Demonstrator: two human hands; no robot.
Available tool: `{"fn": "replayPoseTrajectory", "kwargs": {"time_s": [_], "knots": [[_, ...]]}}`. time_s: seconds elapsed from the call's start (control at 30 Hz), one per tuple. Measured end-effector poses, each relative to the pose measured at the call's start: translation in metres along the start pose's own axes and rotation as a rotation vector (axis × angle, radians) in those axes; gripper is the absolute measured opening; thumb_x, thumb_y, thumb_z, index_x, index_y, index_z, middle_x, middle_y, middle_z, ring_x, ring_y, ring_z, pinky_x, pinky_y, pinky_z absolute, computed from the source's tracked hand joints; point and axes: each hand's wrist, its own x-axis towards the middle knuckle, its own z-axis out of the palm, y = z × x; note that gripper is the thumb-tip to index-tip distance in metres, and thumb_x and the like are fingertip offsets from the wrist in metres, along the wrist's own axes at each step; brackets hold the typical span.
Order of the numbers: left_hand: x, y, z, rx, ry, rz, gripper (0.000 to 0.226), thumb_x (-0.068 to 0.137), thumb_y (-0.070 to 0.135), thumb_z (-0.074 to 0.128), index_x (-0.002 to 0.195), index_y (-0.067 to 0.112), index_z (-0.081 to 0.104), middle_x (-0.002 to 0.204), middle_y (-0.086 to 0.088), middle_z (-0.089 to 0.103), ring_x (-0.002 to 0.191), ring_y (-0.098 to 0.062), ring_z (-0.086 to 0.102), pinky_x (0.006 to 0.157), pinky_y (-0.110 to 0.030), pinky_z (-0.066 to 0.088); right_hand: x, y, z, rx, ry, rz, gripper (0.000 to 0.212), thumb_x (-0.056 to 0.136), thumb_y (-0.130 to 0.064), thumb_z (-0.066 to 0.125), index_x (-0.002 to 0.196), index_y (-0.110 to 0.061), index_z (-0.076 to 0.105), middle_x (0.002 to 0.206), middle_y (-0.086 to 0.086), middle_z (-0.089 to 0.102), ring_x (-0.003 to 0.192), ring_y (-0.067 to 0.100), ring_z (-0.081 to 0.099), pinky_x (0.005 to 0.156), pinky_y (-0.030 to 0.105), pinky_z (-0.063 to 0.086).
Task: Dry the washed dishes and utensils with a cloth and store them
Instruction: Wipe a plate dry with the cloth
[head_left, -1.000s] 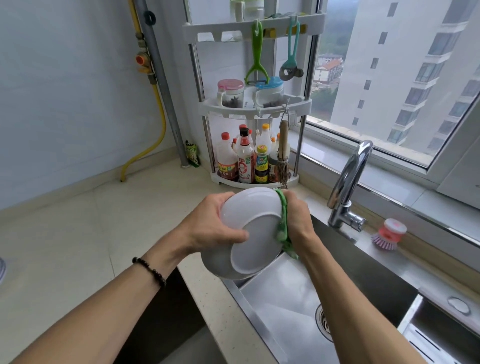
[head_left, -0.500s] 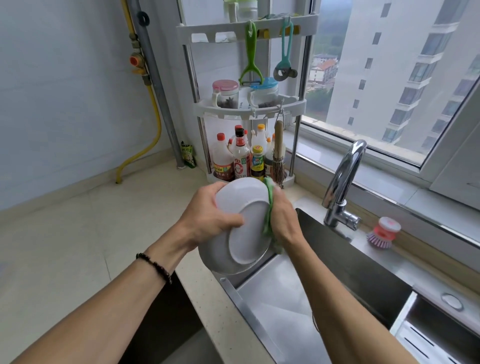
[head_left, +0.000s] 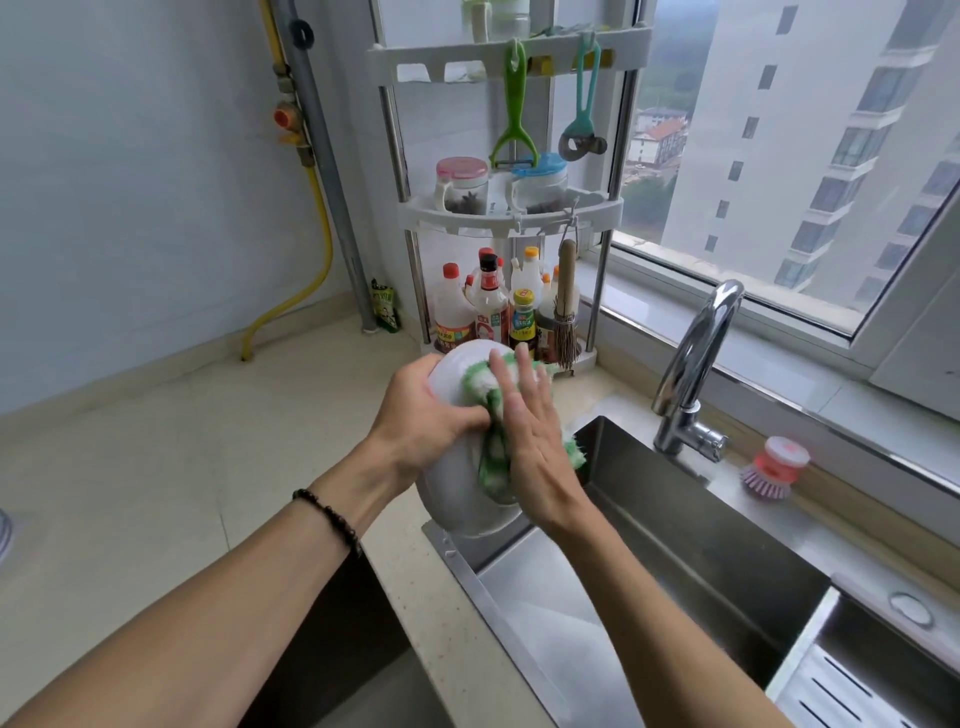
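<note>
Head view shows the right hand (head_left: 530, 441) now flat, fingers straight, pressing the cloth (head_left: 493, 415) across the plate's (head_left: 457, 488) face instead of its 3 o'clock edge, left hand (head_left: 421, 415) gripping its rim over the sink (head_left: 675, 545), so drying's moving along.

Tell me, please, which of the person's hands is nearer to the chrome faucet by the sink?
Right. The right hand presses the green cloth against the white plate on the side facing the faucet; the left hand grips the plate's far edge.
</note>
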Motion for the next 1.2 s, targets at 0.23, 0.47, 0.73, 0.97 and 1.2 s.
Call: {"fn": "replayPoseTrajectory", "kwargs": {"time_s": [0.23,0.47,0.73,0.97,1.2], "knots": [[0.001,-0.01,0.0,-0.155,0.087,-0.109,0.042,0.069,-0.011,0.079,0.104,0.006,0.065,0.103,-0.017,0.071,0.096,-0.035,0.069,0.073,-0.04,0.059,-0.014,-0.003,0.007,-0.083,-0.125,0.02,0.061,0.084,-0.069,-0.005,0.142,-0.052,-0.014,0.152,-0.026,-0.029,0.147,0.0,-0.027,0.121,0.028,-0.015],[0.002,-0.014,0.005,-0.283,0.308,-0.183,0.036,0.069,-0.004,0.081,0.101,0.004,0.068,0.099,-0.015,0.073,0.092,-0.033,0.072,0.071,-0.037,0.06,-0.008,-0.016,0.012,-0.203,-0.173,0.07,0.06,0.099,-0.063,0.009,0.151,-0.036,-0.003,0.162,-0.014,-0.009,0.152,0.007,-0.011,0.124,0.035,-0.007],[0.001,-0.012,0.007,-0.321,0.487,-0.225,0.033,0.071,0.0,0.08,0.099,0.01,0.065,0.1,-0.01,0.071,0.08,-0.023,0.068,0.062,-0.03,0.056,-0.021,-0.019,0.018,-0.249,-0.14,0.054,0.049,0.109,-0.036,0.028,0.157,-0.03,0.025,0.167,-0.01,0.007,0.153,0.011,0.002,0.125,0.045,0.004],[-0.007,-0.01,0.019,-0.242,0.522,-0.164,0.041,0.069,0.0,0.079,0.106,0.008,0.063,0.096,-0.005,0.068,0.076,-0.015,0.066,0.057,-0.024,0.055,-0.002,-0.007,0.031,-0.102,0.02,0.241,0.068,0.097,-0.048,0.011,0.159,-0.023,0.024,0.167,0.005,0.015,0.155,0.021,0.005,0.126,0.044,0.004],[-0.01,-0.007,0.004,-0.245,0.449,-0.136,0.038,0.071,-0.003,0.078,0.1,0.015,0.061,0.095,-0.001,0.067,0.08,-0.014,0.065,0.061,-0.027,0.056,0.001,0.01,0.035,0.031,0.095,0.326,0.054,0.109,-0.039,0.024,0.16,-0.025,0.014,0.166,0.008,0.016,0.152,0.022,0.017,0.12,0.037,0.02]]}}
